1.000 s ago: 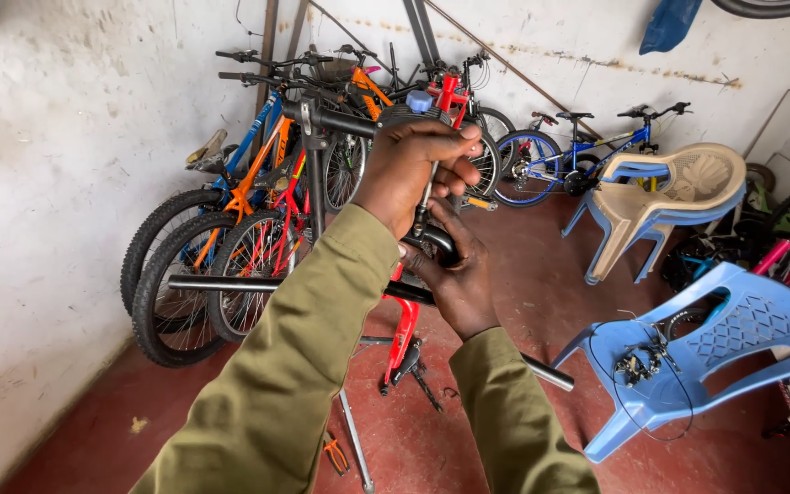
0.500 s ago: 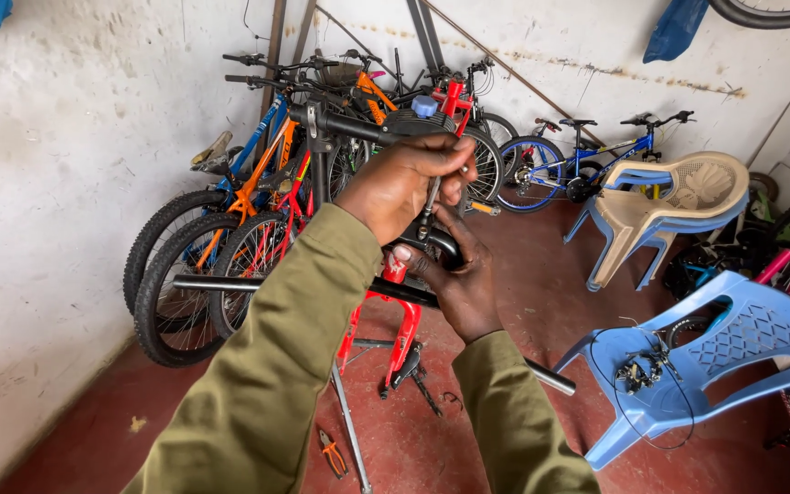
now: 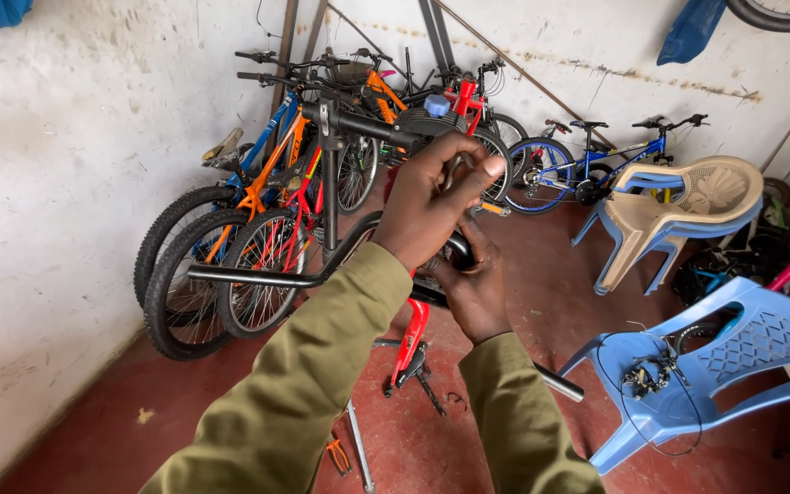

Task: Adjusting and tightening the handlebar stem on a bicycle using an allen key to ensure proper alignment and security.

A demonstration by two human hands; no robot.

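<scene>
Both hands are clamped on stuff here: the left hand (image 3: 432,206) is pinched shut around a thin dark metal tool (image 3: 457,171), thumb pressed against fingertips up top, and the right hand (image 3: 474,288) sits just under it with its fingers wrapped tight on the black curved metal handlebar (image 3: 276,274) near the middle, right where it meets the red bike frame (image 3: 411,340). The two hands are touching, one stacked on the other. Can't make out what kind of tool it is, the fingers cover most of it.

Compared to half a second ago, not much has moved in the grip itself. The left hand has come up a little and turned so the thumb now points more toward the right, and more of the tool shows between the fingers. The right hand hasn't let go of the bar. The view has shifted slightly too, so the blue plastic chair (image 3: 761,357) with the tangle of cable and small parts on its seat sits a bit lower right.

Behind the hands there's a row of bikes leaning on the whitewashed wall (image 3: 48,183), orange and blue ones mostly, plus a stack of beige and blue plastic chairs (image 3: 678,206) further back. Orange-handled pliers (image 3: 337,456) lie on the red floor (image 3: 102,430) below the left sleeve.
</scene>
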